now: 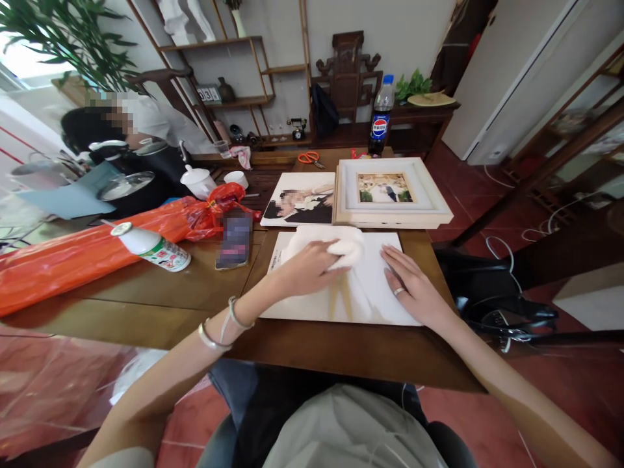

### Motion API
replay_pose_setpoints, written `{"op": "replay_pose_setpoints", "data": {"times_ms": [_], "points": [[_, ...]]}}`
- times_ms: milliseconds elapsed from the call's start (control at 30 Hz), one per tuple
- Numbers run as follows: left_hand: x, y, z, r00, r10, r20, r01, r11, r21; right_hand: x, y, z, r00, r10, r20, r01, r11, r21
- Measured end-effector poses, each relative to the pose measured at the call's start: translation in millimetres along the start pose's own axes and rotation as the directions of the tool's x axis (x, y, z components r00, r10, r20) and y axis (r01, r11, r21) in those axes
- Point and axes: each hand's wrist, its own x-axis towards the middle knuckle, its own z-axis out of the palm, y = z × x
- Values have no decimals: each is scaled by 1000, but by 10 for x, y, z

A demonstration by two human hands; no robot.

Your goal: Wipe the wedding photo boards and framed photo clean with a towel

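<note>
A pale photo panel (pixel 302 305) lies flat on the wooden table in front of me. My left hand (pixel 314 266) is closed on a bunched white cloth (pixel 312 238) and presses it against the panel's upper middle. On the panel's right side my right hand (pixel 409 283) lies flat, fingers stretched out, a ring on one of them. Behind the panel lie a second photo panel (pixel 305 201) with people in dark and white clothes, and beside it a white picture frame (pixel 429 198) around a small photo.
Left on the table (pixel 205 305) are a white bottle (pixel 151 247) on its side, a phone (pixel 234 242) and a long orange plastic wrap (pixel 121 257). Orange scissors (pixel 311 158) and a cola bottle (pixel 381 117) stand farther back. A person (pixel 141 120) is at the far left.
</note>
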Motion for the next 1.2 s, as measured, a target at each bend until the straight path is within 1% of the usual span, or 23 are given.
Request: {"op": "replay_pose_setpoints", "data": {"times_ms": [67, 133, 267, 333, 433, 567, 633, 700, 767, 833, 967, 1000, 1067, 1133, 1200], "points": [[173, -53, -28, 1000, 4, 19, -4, 1000, -3, 4, -19, 7, 1000, -1, -12, 1, 1000, -12], [343, -46, -44, 999, 21, 42, -20, 1000, -20, 11, -38, 13, 1000, -1, -22, 0, 1000, -27], [673, 64, -61, 994, 91, 68, -80, 987, -141, 19, -39, 21, 1000, -11, -21, 10, 999, -45], [782, 115, -81, 990, 106, 88, -87, 977, -196, 17, -23, 25, 1000, -13, -21, 12, 999, -45], [793, 125, -144, 989, 86, 123, -60, 978, -200, 8, -3, 31, 999, -18, -27, 17, 999, -36], [597, 15, -259, 982, -11, 190, 30, 995, -97, 2, -9, 34, 999, -26, -32, 26, 999, -20], [510, -45, -295, 979, -56, 197, 74, 994, -84, 3, -19, 33, 999, -27, -33, 27, 999, -18], [487, -74, -297, 981, -67, 185, 87, 991, -99, 4, -25, 33, 999, -25, -35, 24, 1000, -20], [543, -56, -272, 984, -56, 169, 76, 990, -115, 5, -25, 37, 999, -24, -34, 23, 999, -25], [671, 14, -237, 987, -19, 160, 41, 990, -137, 6, -21, 41, 999, -25, -33, 24, 999, -35], [1030, 263, -217, 976, 113, 185, -89, 987, -134, 15, -33, 22, 999, -19, -28, 18, 999, -40], [1113, 326, -228, 973, 116, 199, -92, 988, -123, 19, -44, 10, 1000, -18, -22, 17, 999, -34], [1228, 424, -260, 970, 82, 228, -63, 994, -90, 29, -72, -21, 1000, -15, -8, 15, 1000, -19], [1246, 475, -292, 972, 65, 228, -57, 997, -42, 39, -99, -48, 1000, -6, 0, 6, 1000, -8], [1160, 488, -306, 975, 105, 196, -111, 994, 21, 46, -115, -62, 1000, -3, 5, 3, 1000, 0]]}}
